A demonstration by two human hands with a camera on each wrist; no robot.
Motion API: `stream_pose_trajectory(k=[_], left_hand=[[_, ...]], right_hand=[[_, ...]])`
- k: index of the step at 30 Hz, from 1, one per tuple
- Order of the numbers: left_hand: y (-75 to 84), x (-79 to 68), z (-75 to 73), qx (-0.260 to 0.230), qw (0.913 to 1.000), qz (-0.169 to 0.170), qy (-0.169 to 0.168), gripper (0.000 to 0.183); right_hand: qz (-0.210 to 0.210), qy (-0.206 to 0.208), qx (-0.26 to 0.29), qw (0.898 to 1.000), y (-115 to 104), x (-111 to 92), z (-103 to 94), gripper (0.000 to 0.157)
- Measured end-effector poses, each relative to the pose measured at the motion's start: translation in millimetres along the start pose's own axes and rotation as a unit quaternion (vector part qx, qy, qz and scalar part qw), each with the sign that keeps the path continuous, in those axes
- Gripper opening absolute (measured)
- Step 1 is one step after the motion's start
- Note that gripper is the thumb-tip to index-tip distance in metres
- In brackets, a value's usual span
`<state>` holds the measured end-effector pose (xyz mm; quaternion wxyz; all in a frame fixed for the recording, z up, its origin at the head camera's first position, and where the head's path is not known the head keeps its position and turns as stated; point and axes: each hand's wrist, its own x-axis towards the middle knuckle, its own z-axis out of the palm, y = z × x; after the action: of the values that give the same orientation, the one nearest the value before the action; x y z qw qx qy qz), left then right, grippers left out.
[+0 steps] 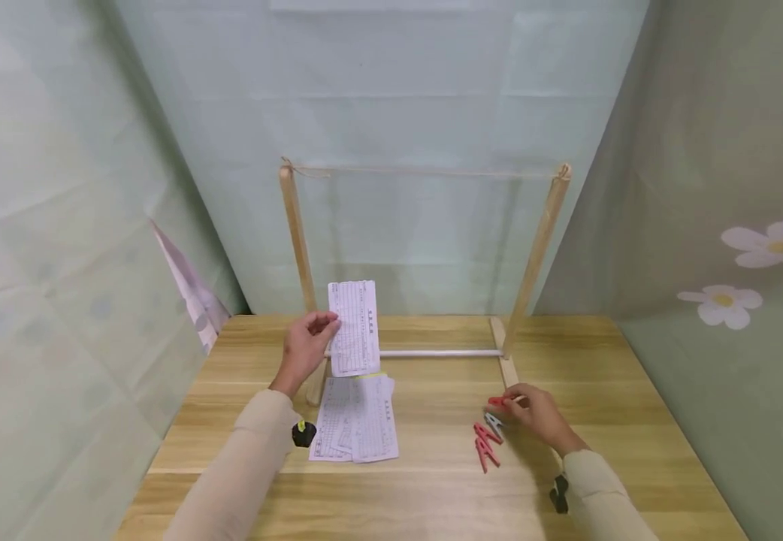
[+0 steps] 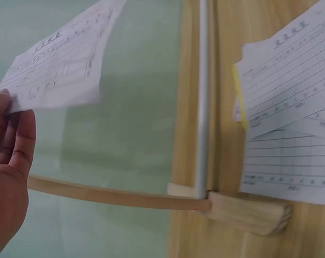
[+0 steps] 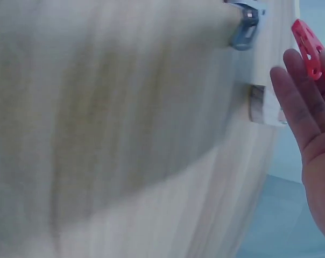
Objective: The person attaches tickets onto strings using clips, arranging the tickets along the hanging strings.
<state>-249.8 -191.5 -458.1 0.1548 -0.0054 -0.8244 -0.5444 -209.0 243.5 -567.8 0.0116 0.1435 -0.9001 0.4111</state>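
Across your table [image 1: 432,500] stands a wooden frame [image 1: 539,255] strung with twine [image 1: 425,171]. Printed forms [image 1: 374,424] lie overlapping at front left; above them your left fingers [image 1: 318,318] pinch another form [image 1: 356,334]. Your right fingers [image 1: 523,388] pinch a red clothespin [image 1: 496,401] near three loose clothespins [image 1: 486,455].

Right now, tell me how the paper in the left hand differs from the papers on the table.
The held paper is raised, pinched near its edge by the left hand; the loose papers lie on the table with neither of the hands on them. The held paper shows as one sheet, while the loose papers overlap each other. Both are white with printed lines.
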Motion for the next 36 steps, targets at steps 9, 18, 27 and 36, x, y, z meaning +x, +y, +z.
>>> stream_pose_trajectory(k=[9,18,27,36], left_hand=[[16.3,13.0,-11.4,-0.029,0.9984,0.044,0.021,0.027],[26.2,21.6,-19.0,-0.028,0.9974,0.055,0.035,0.027],[30.4,25.2,-22.3,-0.022,0.9969,0.059,0.048,0.018],[42.7,35.8,-28.2,-0.084,0.9942,0.031,0.060,0.023]], right_hand=[[0.010,-0.005,0.092,0.996,-16.8,15.5,-14.5,0.013],[0.001,-0.056,0.146,0.988,-35.1,28.8,-29.8,0.030],[-0.033,-0.085,0.112,0.990,-44.7,39.3,-43.4,0.034],[-0.062,-0.064,0.053,0.995,-65.6,54.4,-62.3,0.033]])
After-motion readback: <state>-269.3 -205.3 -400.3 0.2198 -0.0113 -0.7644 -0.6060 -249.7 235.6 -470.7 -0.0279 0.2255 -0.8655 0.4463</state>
